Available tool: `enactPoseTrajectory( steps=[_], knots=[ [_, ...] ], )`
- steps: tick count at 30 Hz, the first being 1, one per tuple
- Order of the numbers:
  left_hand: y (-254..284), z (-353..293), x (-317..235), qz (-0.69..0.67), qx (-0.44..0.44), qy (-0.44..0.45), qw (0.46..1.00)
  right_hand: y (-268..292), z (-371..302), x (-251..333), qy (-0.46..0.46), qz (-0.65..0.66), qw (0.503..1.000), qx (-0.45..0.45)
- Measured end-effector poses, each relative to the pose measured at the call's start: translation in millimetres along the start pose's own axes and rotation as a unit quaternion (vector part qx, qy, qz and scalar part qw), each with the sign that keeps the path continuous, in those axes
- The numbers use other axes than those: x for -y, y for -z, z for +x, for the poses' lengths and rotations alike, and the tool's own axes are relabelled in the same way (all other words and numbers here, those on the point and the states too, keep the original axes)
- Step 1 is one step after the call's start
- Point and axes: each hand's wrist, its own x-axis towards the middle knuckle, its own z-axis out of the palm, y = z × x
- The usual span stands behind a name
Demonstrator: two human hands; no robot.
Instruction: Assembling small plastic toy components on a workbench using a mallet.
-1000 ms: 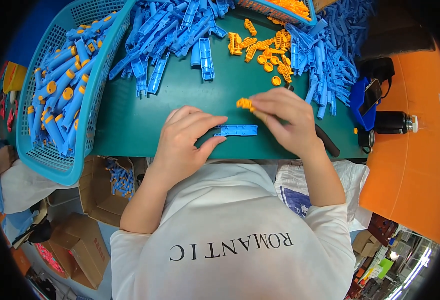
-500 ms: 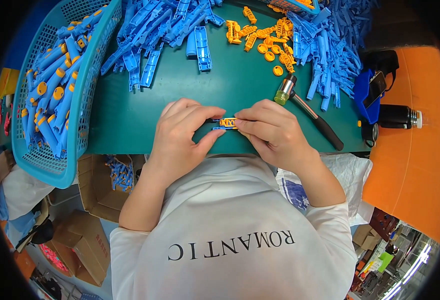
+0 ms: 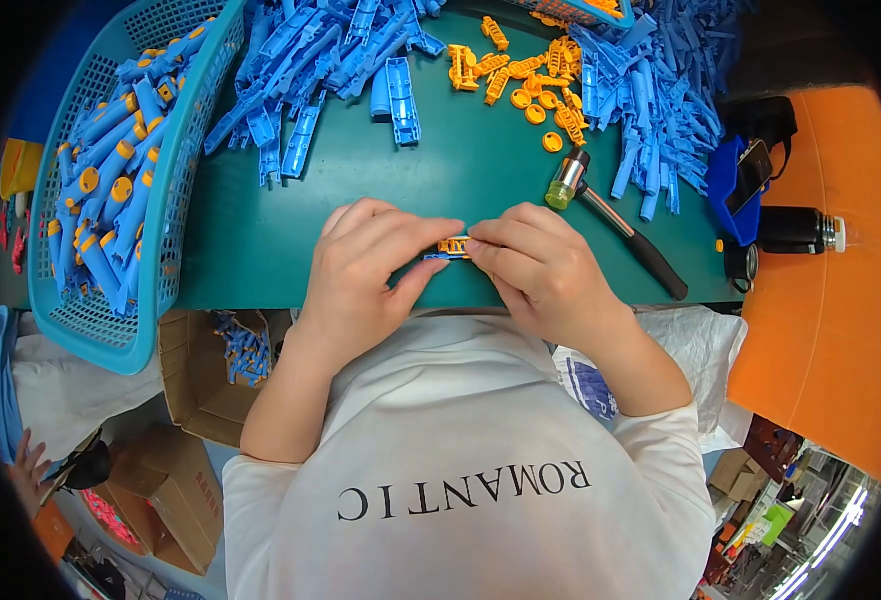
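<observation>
Near the table's front edge, a small blue plastic half-shell [image 3: 440,257] lies between my hands with an orange ribbed insert [image 3: 454,245] in it. My left hand [image 3: 360,265] pinches its left end, with thumb below and index finger above. The fingers of my right hand [image 3: 550,262] close on its right end and hide that part. To the right of my hands lies a hammer [image 3: 615,219] with a clear yellowish head and black grip. Ahead are loose orange inserts and round orange caps [image 3: 534,114].
A teal basket [image 3: 165,230] at left holds blue tubes with orange ends. Piles of blue half-shells [image 3: 305,75] and more blue parts [image 3: 650,120] lie at the back. A black bottle [image 3: 792,230] and blue holder [image 3: 732,185] stand right. A cardboard box [image 3: 200,385] sits below the table.
My left thumb and index finger have closed further over the half-shell's left end. At far left, another person's arm has moved, and a hand now shows lower down.
</observation>
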Motion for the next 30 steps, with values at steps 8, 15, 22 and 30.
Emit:
enactPoseTrajectory(
  steps=[8, 15, 22, 30],
  knots=[
    [-2.0, -2.4, -2.0, 0.043, -0.002, -0.047, 0.998, 14.9, -26.6, 3.4, -0.072, -0.068, 0.994, -0.052],
    [-3.0, 0.9, -3.4, 0.041, 0.012, -0.057, 0.997, -33.5, -43.3, 33.7, -0.096, -0.187, 0.974, -0.084],
    [2.5, 4.0, -17.9, 0.11, 0.051, -0.083, 0.989, 6.5, -42.2, 9.0, -0.126, -0.037, 0.978, -0.161],
    [0.0, 4.2, -14.6, 0.095, 0.047, -0.089, 0.99, 60.5, -27.5, -64.4, -0.499, -0.239, 0.83, -0.071]
  ],
)
